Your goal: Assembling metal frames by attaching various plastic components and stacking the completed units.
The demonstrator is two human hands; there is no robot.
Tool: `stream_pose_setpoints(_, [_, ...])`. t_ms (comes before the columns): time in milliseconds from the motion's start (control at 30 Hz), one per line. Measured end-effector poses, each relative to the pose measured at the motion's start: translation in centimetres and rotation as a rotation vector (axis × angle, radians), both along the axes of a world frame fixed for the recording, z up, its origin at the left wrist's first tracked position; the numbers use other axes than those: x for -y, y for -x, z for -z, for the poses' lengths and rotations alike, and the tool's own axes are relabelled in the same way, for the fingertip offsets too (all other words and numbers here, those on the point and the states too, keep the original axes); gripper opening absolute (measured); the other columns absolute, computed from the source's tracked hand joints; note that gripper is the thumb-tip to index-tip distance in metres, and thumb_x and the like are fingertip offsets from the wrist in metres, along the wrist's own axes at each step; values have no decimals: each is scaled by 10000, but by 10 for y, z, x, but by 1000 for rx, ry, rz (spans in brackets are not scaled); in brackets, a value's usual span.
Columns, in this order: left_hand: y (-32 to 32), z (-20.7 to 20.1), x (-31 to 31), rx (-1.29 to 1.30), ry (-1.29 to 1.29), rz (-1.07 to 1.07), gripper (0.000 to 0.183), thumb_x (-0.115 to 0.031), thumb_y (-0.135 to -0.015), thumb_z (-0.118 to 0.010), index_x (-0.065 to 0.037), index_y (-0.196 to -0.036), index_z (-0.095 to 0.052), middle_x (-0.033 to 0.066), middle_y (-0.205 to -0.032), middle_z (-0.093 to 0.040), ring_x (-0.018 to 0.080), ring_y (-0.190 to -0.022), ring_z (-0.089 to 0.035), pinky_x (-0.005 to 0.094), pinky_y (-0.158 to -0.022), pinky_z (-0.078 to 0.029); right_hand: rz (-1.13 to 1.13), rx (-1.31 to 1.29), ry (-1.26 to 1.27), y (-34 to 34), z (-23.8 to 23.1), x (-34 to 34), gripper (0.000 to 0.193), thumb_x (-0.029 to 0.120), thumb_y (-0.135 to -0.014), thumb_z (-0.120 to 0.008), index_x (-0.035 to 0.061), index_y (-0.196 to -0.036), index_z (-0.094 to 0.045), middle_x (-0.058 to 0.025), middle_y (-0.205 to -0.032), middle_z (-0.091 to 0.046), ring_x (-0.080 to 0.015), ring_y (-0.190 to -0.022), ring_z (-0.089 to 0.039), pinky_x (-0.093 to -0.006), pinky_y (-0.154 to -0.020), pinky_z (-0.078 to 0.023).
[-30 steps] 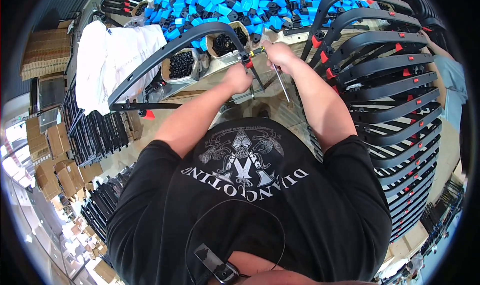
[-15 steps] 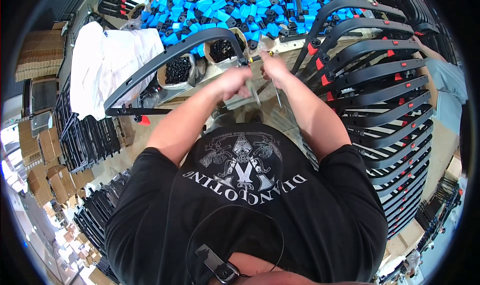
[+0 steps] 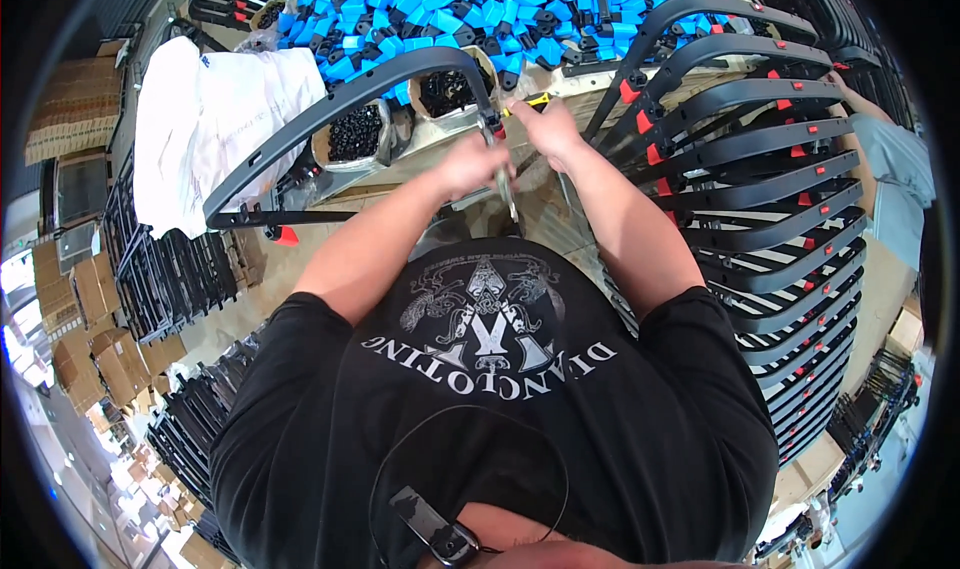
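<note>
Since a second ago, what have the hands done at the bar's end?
Both hands have closed in on the end of the curved bar: the left hand holds a thin metal tool, the right hand now grips a yellow-handled tool there. The blue parts, cups of black screws and stacked bars stayed put.

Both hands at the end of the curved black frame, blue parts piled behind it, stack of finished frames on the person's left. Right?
One thing is off: the stack of curved black frames with red clips is on the person's right, not left, as the head view shows. The rest holds: left hand and right hand meet at the end of the curved black frame, with the blue parts piled behind.
</note>
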State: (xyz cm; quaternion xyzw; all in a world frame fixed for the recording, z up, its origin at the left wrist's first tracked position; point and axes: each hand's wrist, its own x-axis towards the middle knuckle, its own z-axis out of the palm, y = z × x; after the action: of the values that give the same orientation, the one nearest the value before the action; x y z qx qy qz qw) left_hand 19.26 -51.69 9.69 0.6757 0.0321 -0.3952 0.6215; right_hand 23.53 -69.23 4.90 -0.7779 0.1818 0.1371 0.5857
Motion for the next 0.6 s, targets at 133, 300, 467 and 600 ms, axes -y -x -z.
stream_pose_setpoints(133, [-6, -14, 0, 33, -321, 162, 236, -240, -898, -607, -21, -982, -631, 130, -885, -723, 198, -739, -708, 340, -598, -532, 1, -22, 76, 1, -3, -1, 574, 417, -864, -785, -117, -1028, -653, -155, -904, -705, -184, -754, -620, -375, -678, -507])
stream_pose_setpoints(300, [1, -10, 12, -332, 275, -434, 156, -209, -915, -617, -54, -894, -606, 40, -691, -594, 174, -522, -549, 291, -479, -431, -43, -5, -19, -1, 12, 6, 683, 461, -852, -783, -154, -1086, -600, -260, -1023, -693, -289, -918, -683, -415, -792, -528])
stream_pose_setpoints(467, [4, 24, 10, 481, -794, 158, 242, -219, -867, -675, 4, -956, -648, 76, -721, -630, 203, -684, -672, 376, -652, -591, -55, 10, 129, 1, 5, 0, 532, 419, -878, -772, -93, -993, -681, -147, -887, -717, -181, -751, -649, -387, -672, -513])
stream_pose_setpoints(600, [-17, 1, -5, -258, 30, -143, 227, -215, -874, -669, 0, -940, -634, 59, -709, -612, 173, -674, -667, 338, -576, -563, -64, 13, 19, -8, 24, 3, 593, 445, -868, -774, -111, -1027, -642, -201, -933, -703, -244, -828, -667, -399, -732, -521])
